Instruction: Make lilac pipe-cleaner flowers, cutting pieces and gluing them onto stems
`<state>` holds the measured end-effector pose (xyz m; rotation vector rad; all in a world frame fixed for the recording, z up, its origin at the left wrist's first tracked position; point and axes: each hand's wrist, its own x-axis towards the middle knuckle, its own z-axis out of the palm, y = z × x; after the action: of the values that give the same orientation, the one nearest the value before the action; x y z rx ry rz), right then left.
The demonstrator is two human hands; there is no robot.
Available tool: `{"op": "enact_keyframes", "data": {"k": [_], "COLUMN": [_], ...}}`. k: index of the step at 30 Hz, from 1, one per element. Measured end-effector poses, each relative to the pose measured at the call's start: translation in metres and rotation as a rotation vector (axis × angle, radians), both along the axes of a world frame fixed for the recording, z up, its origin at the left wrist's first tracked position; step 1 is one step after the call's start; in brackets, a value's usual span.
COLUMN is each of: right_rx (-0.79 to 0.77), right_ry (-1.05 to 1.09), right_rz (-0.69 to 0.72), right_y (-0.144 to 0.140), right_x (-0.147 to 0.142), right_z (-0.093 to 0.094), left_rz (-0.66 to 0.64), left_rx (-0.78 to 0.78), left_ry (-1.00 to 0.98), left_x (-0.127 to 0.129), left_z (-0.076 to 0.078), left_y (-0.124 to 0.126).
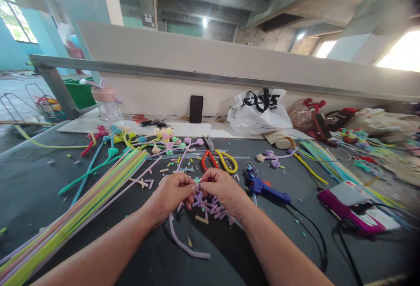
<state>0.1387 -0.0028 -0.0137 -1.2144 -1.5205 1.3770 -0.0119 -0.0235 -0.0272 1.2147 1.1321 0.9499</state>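
My left hand (pixel 172 194) and my right hand (pixel 223 189) meet above the dark table, thumbs and fingertips pinched together. Between them is a small purple and pale green pipe cleaner piece (pixel 197 181), mostly covered by the fingers. A longer purple pipe cleaner (pixel 185 247) curves out from below my left hand and lies on the table; whether it joins the held piece I cannot tell. Under the hands is a pile of short cut purple pieces (pixel 213 209). Scissors (pixel 219 157) with red and yellow handles lie just beyond my hands.
Long pastel pipe cleaners (pixel 108 189) lie at left, with fuzzy flower stems (pixel 164 139) behind. At right rest a blue glue gun (pixel 267 189) and a magenta tool (pixel 351 213) with cords. A phone (pixel 196 109), plastic bag (pixel 260 113) and bottle (pixel 107 104) stand along the back.
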Motion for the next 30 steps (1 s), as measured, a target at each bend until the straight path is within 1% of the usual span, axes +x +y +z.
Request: {"op": "enact_keyframes", "data": {"k": [2,6,11,18,24,30], "right_rx": [0.026,0.099,0.159,0.155,0.183,0.153], "right_ry": [-0.061,-0.164,-0.216,-0.268,-0.312,-0.329], "right_rz": [-0.006,0.001,0.051,0.12,0.163,0.146], "right_y": [0.001,0.005,0.006,0.003,0.003,0.005], "right_x": [0.001,0.003,0.005,0.005,0.007,0.007], "right_z": [0.0,0.001,0.0,0.004,0.001,-0.005], "left_rz": [-0.008,-0.065,-0.154,-0.189,-0.196,-0.168], "left_rx": [-0.042,-0.127,-0.181,-0.231,-0.256,-0.202], "left_ry": [-0.066,-0.214,-0.242,-0.311,-0.3,-0.233], "left_x": [0.0,-0.001,-0.006,-0.008,-0.009,-0.007], "left_z": [0.002,0.004,0.0,-0.007,-0.008,-0.007], "left_y": [-0.001,-0.002,0.0,0.003,0.003,0.003]}}
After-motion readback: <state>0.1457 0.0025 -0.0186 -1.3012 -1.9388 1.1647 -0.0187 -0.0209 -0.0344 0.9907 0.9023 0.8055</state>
